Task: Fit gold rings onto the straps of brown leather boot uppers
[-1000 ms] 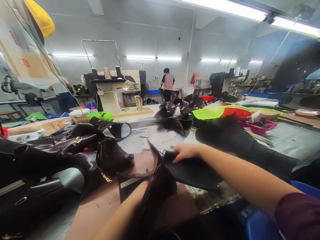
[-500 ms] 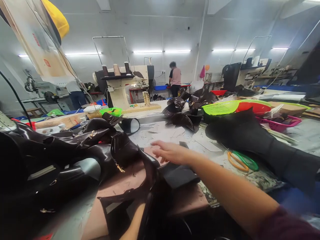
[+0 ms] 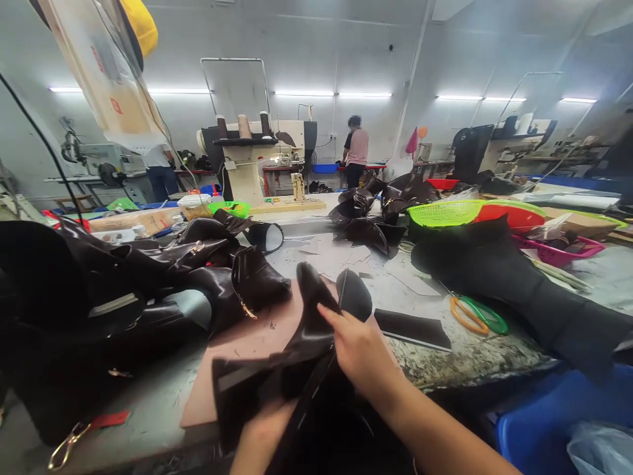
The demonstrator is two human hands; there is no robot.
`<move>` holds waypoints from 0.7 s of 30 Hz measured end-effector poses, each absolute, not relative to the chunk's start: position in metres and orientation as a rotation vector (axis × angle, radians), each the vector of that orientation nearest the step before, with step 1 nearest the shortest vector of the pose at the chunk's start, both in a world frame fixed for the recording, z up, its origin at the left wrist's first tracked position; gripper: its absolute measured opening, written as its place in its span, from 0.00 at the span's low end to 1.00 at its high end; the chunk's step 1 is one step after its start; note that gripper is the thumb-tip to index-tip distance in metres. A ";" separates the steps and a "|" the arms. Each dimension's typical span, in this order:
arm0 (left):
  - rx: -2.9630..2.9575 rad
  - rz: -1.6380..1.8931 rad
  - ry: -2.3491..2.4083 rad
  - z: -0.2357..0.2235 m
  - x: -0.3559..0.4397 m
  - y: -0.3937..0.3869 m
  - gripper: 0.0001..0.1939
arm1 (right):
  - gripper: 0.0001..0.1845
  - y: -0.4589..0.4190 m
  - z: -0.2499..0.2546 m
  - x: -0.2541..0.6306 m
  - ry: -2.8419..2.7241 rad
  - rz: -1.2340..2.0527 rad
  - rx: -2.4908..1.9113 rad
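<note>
A dark brown leather boot upper [image 3: 309,310] stands tilted in front of me, with its seam edge facing up. My right hand [image 3: 363,349] is closed on that edge, index finger stretched along the leather. My left hand [image 3: 267,425] reaches into the open lower part of the upper and holds it from inside; the leather hides its fingers. Beneath lies a pinkish board [image 3: 237,363]. A dark strip with a pale edge [image 3: 413,328] rests on the table, right of my right hand.
Glossy brown boot uppers [image 3: 163,257] with gold buckles are heaped at left. Scissors with orange and green handles [image 3: 477,315] lie at right near black material [image 3: 499,277]. Behind are a green basket [image 3: 440,212], a sewing machine [image 3: 242,171] and a distant person [image 3: 356,152].
My right hand has come back from over the board and taken hold of the upper's edge. The upper is raised and turned. The dark strip lies uncovered at right.
</note>
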State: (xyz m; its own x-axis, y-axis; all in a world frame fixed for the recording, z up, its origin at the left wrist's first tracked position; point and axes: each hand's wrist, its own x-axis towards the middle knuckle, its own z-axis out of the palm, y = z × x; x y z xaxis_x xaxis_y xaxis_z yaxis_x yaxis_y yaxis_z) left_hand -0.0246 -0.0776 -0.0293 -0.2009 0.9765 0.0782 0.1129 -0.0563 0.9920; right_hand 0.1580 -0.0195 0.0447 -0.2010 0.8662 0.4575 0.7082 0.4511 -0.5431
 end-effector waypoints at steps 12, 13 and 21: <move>0.598 1.199 1.184 -0.021 -0.043 -0.101 0.23 | 0.26 -0.011 0.041 0.159 -1.853 0.340 -1.406; 0.694 1.236 1.221 -0.021 -0.045 -0.103 0.22 | 0.26 -0.011 0.043 0.159 -1.836 0.385 -1.387; 2.116 0.988 1.322 0.104 -0.055 -0.122 0.22 | 0.23 -0.012 0.052 0.160 -1.051 1.096 -1.022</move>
State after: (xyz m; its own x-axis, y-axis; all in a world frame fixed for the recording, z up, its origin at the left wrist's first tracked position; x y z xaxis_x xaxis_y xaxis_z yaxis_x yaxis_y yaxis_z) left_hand -0.0547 -0.1216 0.1042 0.2824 0.8996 0.3331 0.5742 -0.4367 0.6926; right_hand 0.1600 -0.0115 0.0519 0.1348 0.9816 0.1351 -0.1759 0.1579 -0.9717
